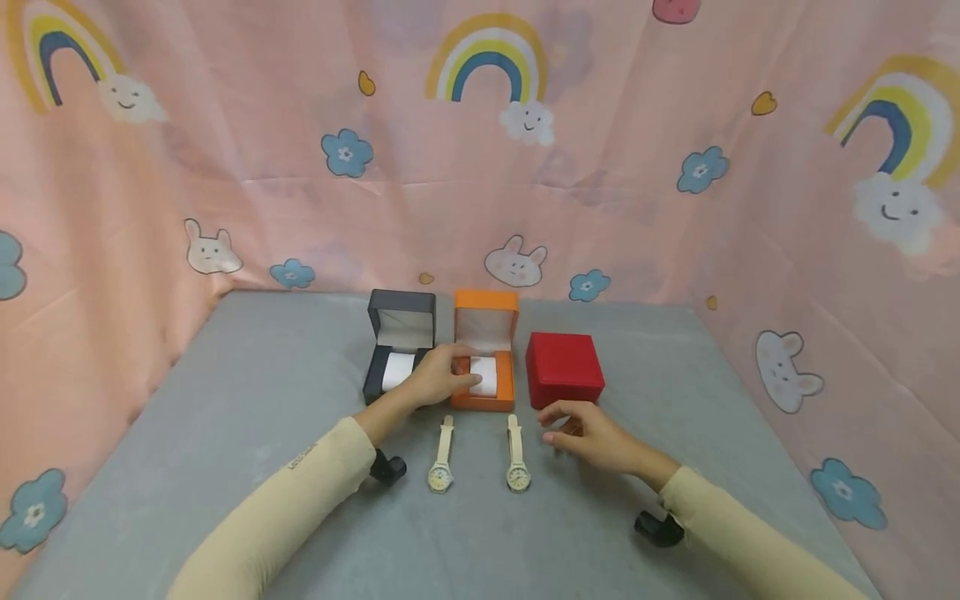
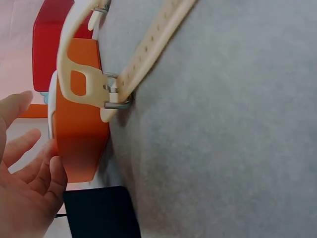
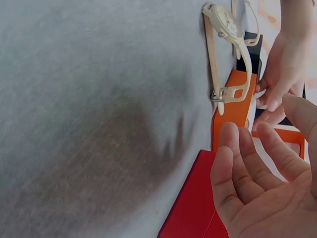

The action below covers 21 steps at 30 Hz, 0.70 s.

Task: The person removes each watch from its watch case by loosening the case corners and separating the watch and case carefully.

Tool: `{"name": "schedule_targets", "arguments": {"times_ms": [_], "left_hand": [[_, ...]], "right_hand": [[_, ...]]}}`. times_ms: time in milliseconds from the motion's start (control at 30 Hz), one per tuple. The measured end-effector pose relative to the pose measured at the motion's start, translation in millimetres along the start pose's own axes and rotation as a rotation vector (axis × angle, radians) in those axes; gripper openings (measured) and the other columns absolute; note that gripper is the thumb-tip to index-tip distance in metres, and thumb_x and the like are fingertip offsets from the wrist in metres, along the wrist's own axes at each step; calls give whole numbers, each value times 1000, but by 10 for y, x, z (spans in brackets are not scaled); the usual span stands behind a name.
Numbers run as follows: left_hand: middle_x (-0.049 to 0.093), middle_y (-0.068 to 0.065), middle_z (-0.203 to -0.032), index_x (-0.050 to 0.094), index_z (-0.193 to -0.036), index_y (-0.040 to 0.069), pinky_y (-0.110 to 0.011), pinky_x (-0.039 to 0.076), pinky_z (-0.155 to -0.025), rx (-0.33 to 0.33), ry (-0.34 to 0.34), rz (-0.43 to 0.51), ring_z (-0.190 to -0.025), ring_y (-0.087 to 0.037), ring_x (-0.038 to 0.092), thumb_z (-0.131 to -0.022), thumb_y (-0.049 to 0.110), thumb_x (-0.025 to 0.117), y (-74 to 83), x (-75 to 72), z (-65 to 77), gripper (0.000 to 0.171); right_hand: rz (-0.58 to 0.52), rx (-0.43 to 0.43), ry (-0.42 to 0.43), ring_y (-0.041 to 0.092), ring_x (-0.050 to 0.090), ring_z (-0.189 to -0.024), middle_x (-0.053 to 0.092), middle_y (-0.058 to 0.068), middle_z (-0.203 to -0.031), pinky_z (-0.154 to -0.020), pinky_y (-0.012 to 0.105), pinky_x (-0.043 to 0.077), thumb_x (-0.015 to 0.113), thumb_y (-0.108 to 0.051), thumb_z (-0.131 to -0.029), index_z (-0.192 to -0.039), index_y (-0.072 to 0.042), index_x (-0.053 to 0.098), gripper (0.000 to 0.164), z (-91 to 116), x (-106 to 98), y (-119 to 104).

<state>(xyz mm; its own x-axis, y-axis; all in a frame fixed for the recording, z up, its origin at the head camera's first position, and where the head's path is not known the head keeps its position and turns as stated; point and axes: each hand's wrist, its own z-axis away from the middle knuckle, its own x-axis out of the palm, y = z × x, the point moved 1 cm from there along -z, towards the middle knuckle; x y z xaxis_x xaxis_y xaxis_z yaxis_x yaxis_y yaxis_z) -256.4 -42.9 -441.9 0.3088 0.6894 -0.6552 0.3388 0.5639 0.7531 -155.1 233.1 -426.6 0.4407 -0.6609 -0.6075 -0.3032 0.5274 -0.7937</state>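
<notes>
My left hand [image 1: 435, 377] reaches over the left side of an orange watch box [image 1: 487, 405] with a raised lid. Its fingertips are at the white cushion [image 1: 487, 377] inside; in the left wrist view the fingers [image 2: 43, 171] lie loosely bent along the box's edge, the thumb apart. Just in front of a closed red box [image 1: 566, 367] hovers my right hand [image 1: 592, 437], its fingers loosely curved and holding nothing. Two cream wristwatches lie between the forearms, the left watch [image 1: 441, 477] and the right watch [image 1: 518, 477], dials toward me.
A black watch box [image 1: 405, 302], lid up and with a white cushion [image 1: 397, 372], stands left of the orange one, partly behind my left hand. All sit on a grey table [image 1: 480, 542]. A pink patterned curtain [image 1: 420, 208] encloses the back and sides.
</notes>
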Motion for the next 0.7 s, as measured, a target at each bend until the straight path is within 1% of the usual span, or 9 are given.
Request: {"name": "schedule_targets", "arguments": {"times_ms": [67, 133, 167, 233, 333, 400, 467, 567, 700], "left_hand": [[67, -11, -125, 64, -135, 8, -30, 46, -76, -2, -7, 14, -91, -19, 54, -94, 22, 73, 19, -18, 18, 45], [67, -11, -123, 65, -135, 8, -29, 46, -73, 4, -11, 32, -87, -18, 55, -95, 23, 71, 36, -32, 35, 43], [68, -12, -119, 64, -135, 9, -29, 45, -70, 6, -14, 40, -84, -18, 55, -96, 23, 70, 44, -38, 41, 42], [68, -12, -120, 65, -135, 9, -28, 46, -71, 10, -12, 54, -84, -17, 55, -97, 24, 68, 71, -40, 56, 41], [68, -12, -123, 65, -135, 10, -31, 47, -75, 18, -8, 65, -88, -19, 57, -98, 25, 67, 109, -36, 75, 40], [68, -10, -129, 66, -134, 12, -32, 48, -81, 23, -2, 69, -97, -19, 58, -98, 25, 67, 135, -46, 85, 39], [68, -10, -128, 66, -134, 11, -35, 49, -83, 32, -3, 84, -101, -22, 60, -98, 23, 66, 158, -48, 88, 38], [67, -10, -128, 65, -134, 9, -33, 52, -82, 48, -22, 106, -105, -22, 61, -98, 23, 65, 200, -31, 85, 38], [64, -12, -129, 63, -136, 7, -29, 51, -76, 60, -51, 120, -102, -22, 60, -99, 24, 64, 258, -1, 86, 40]], "right_hand": [[2, 11, 3, 27, 71, -90, 67, 26, -117, -75, 22, 56, 68, -11, -95, -123, 6, 63, 33, 10, -18, 8], [12, 17, 7, 25, 71, -89, 67, 26, -118, -75, 22, 56, 68, -11, -95, -123, 5, 63, 33, 20, -36, 20], [19, 16, 10, 24, 71, -89, 67, 25, -118, -74, 23, 56, 68, -11, -95, -123, 5, 63, 32, 21, -46, 24], [34, 21, 25, 23, 71, -87, 67, 25, -117, -74, 23, 56, 69, -11, -95, -122, 4, 64, 31, 31, -55, 39], [54, 34, 46, 21, 70, -86, 68, 23, -116, -74, 24, 56, 69, -12, -95, -121, 2, 64, 30, 40, -71, 51], [63, 42, 51, 18, 69, -87, 68, 22, -117, -75, 24, 55, 69, -14, -95, -121, 2, 64, 31, 31, -93, 47], [61, 42, 52, 18, 69, -88, 68, 23, -118, -76, 24, 55, 68, -15, -96, -122, 2, 64, 31, 31, -120, 49], [63, 35, 57, 20, 70, -89, 67, 24, -118, -77, 24, 56, 68, -13, -96, -122, 3, 63, 32, 65, -163, 76], [76, 46, 78, 20, 70, -88, 68, 24, -117, -77, 23, 55, 68, -11, -95, -122, 3, 64, 30, 134, -214, 127]]}}
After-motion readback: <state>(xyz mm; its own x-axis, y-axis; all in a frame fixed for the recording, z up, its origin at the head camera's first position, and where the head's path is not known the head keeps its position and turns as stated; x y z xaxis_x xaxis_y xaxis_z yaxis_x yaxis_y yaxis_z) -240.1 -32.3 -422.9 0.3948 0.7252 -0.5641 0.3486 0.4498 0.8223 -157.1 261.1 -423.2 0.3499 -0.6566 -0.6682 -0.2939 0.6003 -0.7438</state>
